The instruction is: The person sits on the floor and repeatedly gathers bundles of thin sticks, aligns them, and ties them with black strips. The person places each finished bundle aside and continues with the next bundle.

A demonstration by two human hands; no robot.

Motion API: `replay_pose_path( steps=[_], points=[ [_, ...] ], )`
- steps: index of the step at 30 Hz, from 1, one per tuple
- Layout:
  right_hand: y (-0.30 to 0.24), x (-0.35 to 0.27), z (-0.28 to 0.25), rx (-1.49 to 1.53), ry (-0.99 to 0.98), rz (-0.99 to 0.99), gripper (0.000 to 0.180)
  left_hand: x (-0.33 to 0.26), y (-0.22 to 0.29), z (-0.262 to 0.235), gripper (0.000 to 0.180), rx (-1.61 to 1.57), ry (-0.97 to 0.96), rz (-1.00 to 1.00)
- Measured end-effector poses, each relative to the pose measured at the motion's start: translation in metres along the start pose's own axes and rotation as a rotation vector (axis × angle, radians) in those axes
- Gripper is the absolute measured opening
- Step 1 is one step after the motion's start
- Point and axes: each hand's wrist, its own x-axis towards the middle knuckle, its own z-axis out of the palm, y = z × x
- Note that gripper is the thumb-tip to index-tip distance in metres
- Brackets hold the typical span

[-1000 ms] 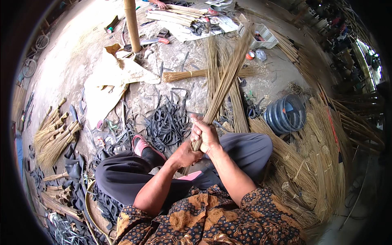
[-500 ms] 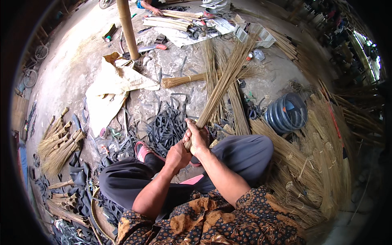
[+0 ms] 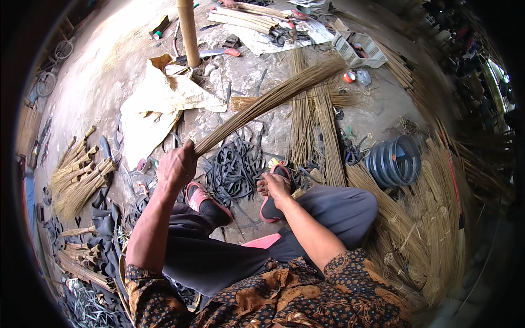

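Observation:
My left hand is closed round the narrow end of a bundle of thin, stiff brown straw sticks. The bundle slants up and away to the right, its loose end fanning out over other sticks on the floor. Apart from it, my right hand hovers by my right knee and the pink-edged sandal; its fingers are loosely curled, and I see nothing in them. Beyond and between my feet lies a tangled heap of black rubber strips.
Long stick bundles lie crossed ahead. A ribbed clear tub and piled straw are at my right. Short tied bundles lie left. Farther off are a cream sack, a knife, a bamboo post and a crate.
My right hand has let go of the bundle and moved down to the right. My left hand has carried it up and left, tilting it flatter.

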Motion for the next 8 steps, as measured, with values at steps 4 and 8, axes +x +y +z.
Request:
replay_pose_path(
  steps=[4,8],
  points=[
    [0.022,0.030,-0.002,-0.133,0.002,0.023,0.030,0.010,-0.019,0.004,0.030,-0.077,-0.212,-0.119],
    [0.046,0.058,0.005,-0.365,0.063,-0.028,0.033,0.007,-0.033,-0.003,0.043,-0.105,-0.229,-0.174]
  ],
)
